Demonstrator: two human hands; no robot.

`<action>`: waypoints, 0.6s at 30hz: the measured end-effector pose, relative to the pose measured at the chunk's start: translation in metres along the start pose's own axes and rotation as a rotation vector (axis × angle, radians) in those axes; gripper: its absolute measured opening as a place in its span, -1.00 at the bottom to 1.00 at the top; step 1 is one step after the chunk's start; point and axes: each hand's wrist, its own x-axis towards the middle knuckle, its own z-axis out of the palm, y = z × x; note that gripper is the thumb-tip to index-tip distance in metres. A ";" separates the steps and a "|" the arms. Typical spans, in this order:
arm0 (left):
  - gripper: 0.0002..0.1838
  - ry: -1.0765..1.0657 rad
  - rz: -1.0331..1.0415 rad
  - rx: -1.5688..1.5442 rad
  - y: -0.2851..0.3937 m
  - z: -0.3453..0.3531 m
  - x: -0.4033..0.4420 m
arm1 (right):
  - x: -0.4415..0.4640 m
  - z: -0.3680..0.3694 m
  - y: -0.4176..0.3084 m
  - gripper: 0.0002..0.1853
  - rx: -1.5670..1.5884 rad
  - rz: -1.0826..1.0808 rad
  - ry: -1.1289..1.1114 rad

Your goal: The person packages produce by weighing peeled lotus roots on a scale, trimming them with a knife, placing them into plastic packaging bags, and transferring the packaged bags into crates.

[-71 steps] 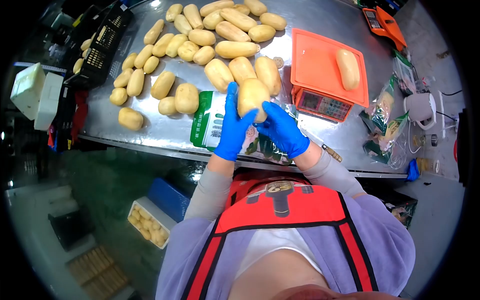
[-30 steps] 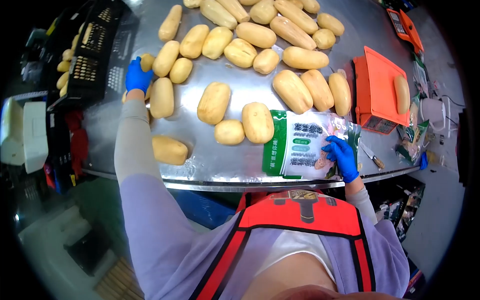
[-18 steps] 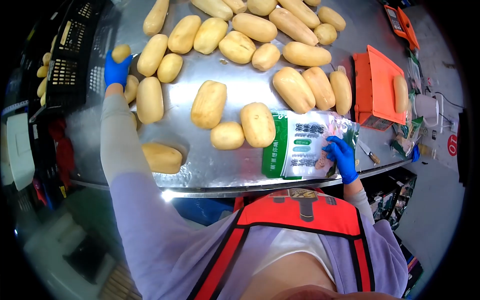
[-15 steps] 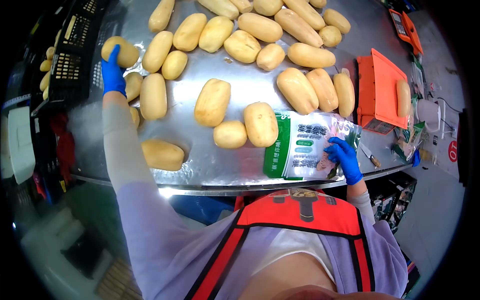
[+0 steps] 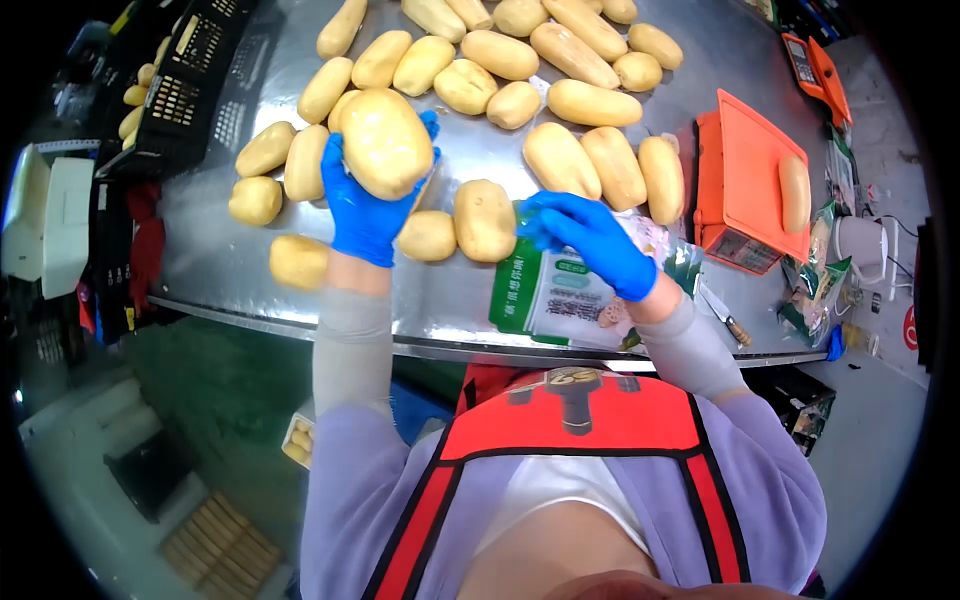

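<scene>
A large pale-yellow lotus root piece (image 5: 386,144) is held up in my left hand (image 5: 370,215), which wears a blue glove and cups it from below with fingers round both sides. My right hand (image 5: 590,240), gloved too, hovers over the green and white printed bag (image 5: 570,290), its fingers apart and nothing in them. Between the hands, a rounded piece (image 5: 485,221) and a smaller piece (image 5: 427,236) lie side by side on the metal table (image 5: 240,290). Three longer pieces (image 5: 612,168) rest beyond my right hand.
An orange scale (image 5: 745,180) bearing one piece stands at the right, with a knife (image 5: 728,318) nearer the edge. Several more pieces (image 5: 500,55) cover the back. Black crates (image 5: 180,90) are at the left, and filled bags (image 5: 815,285) at the far right.
My left hand has come from the far left toward the middle, carrying the large piece. My right hand has lifted off the bag and shifted left and up. The view has turned slightly.
</scene>
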 end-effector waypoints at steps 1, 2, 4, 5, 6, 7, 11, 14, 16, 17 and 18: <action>-0.22 0.019 0.013 0.025 -0.015 0.005 -0.005 | 0.003 0.003 0.000 -0.61 0.090 -0.036 -0.034; -0.24 0.034 0.022 0.048 -0.032 0.011 -0.009 | 0.004 0.007 -0.006 -0.57 0.173 -0.011 -0.062; -0.26 0.066 0.030 0.202 -0.068 0.024 -0.018 | 0.001 0.011 -0.006 -0.46 0.405 0.006 -0.070; -0.29 0.201 0.038 0.312 -0.089 0.034 -0.026 | -0.006 0.016 -0.008 -0.44 0.393 -0.059 -0.054; -0.29 0.183 0.027 0.309 -0.110 0.039 -0.028 | -0.015 0.015 -0.009 -0.41 0.380 -0.124 -0.036; -0.33 0.254 0.061 0.344 -0.131 0.040 -0.029 | -0.022 0.006 0.003 -0.41 0.320 -0.138 0.003; -0.43 0.271 0.127 0.570 -0.204 0.026 -0.030 | -0.090 -0.046 0.029 -0.46 0.552 -0.113 0.206; -0.61 0.236 0.198 1.111 -0.267 0.019 -0.052 | -0.144 -0.105 0.056 -0.50 0.652 -0.170 0.337; -0.66 0.196 0.340 1.487 -0.317 0.023 -0.074 | -0.183 -0.137 0.071 -0.47 0.518 -0.111 0.497; -0.64 0.168 0.389 1.659 -0.333 0.025 -0.079 | -0.199 -0.151 0.080 -0.47 0.476 -0.041 0.530; -0.61 0.173 0.420 1.759 -0.346 0.028 -0.084 | -0.213 -0.163 0.091 -0.48 0.433 0.030 0.562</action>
